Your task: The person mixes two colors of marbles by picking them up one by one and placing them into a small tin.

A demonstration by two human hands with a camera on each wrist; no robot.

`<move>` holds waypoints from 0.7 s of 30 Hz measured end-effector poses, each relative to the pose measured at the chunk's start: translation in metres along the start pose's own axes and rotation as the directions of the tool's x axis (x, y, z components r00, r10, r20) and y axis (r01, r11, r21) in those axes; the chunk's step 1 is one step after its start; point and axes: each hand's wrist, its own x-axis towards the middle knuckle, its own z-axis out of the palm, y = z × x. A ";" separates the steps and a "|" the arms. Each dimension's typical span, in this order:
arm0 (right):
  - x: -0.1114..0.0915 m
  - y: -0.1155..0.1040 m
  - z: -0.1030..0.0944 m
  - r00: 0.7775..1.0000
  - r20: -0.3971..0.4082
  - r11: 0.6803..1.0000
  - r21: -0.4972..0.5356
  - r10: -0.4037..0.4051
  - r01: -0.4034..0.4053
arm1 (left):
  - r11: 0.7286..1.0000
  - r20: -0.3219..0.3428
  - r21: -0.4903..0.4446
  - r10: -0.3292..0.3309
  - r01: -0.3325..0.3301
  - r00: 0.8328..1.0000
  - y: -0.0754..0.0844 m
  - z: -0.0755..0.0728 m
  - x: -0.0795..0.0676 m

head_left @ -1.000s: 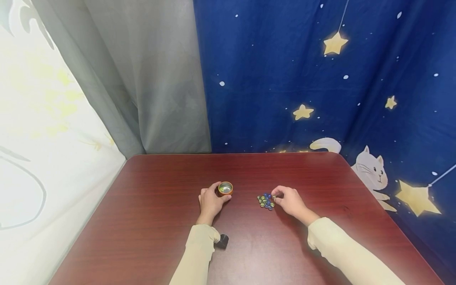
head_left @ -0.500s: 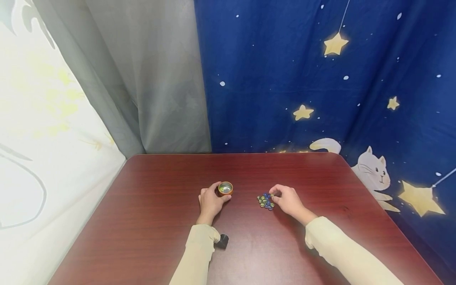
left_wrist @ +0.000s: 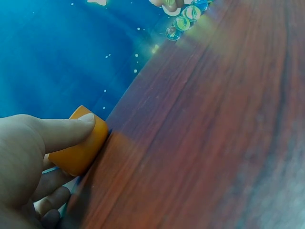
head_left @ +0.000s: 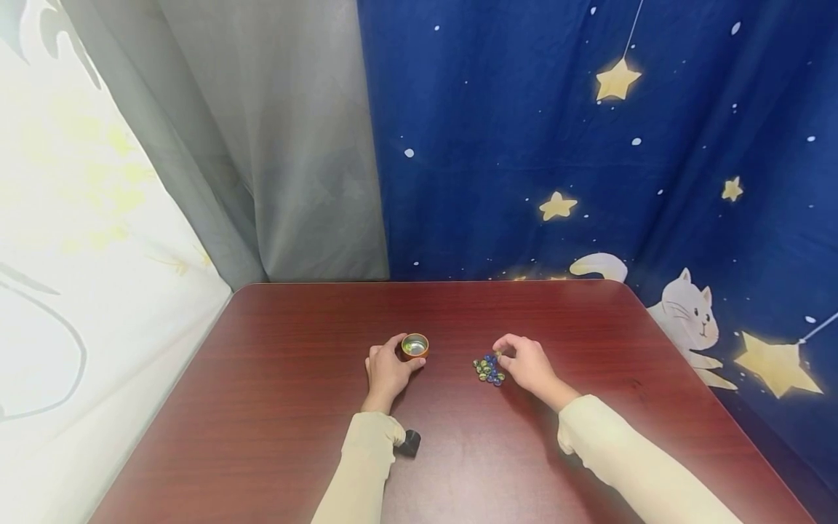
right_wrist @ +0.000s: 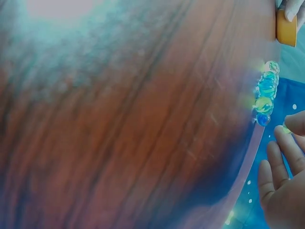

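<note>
Pinching a small yellow-green clear glass marble (right_wrist: 286, 129) between thumb and forefinger of the right hand (head_left: 529, 364), with a grip narrowed to the width of that marble. Plain to see from the right wrist, along with the remaining fingers partly straightened; reduced to a speck from the head. Held just beside a cluster of blue and yellow-green clear glass marbles (head_left: 488, 370), apart from it.

Gripping a short, round, orange tin (left_wrist: 76, 153) in the left hand (head_left: 386, 371), with a grip spread to the tin's width. Seen from the left wrist with thumb laid across the smooth orange wall, but without any look inside. Seen from the head as upright, silvery within, with something greenish (head_left: 409, 347) at the bottom, too small to tell.

Farther out, spread beneath both hands as a reddish-brown wood-grain worktop (head_left: 294, 342). Covered along the forearms by cream sleeves (head_left: 644, 458). Backed by a plain grey curtain (head_left: 308, 145) and a dark blue star-printed curtain (head_left: 484, 131).
</note>
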 end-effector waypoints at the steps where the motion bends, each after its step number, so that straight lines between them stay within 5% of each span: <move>1: 0.000 0.000 0.000 1.000 -0.001 1.000 -0.002 0.003 -0.003 | 1.000 0.000 0.000 0.000 0.000 1.000 0.000 0.000 0.000; 21: 0.007 -0.016 0.009 0.999 -0.033 0.999 0.027 -0.017 0.018 | 1.000 0.003 -0.007 -0.005 0.005 1.000 0.000 -0.001 0.000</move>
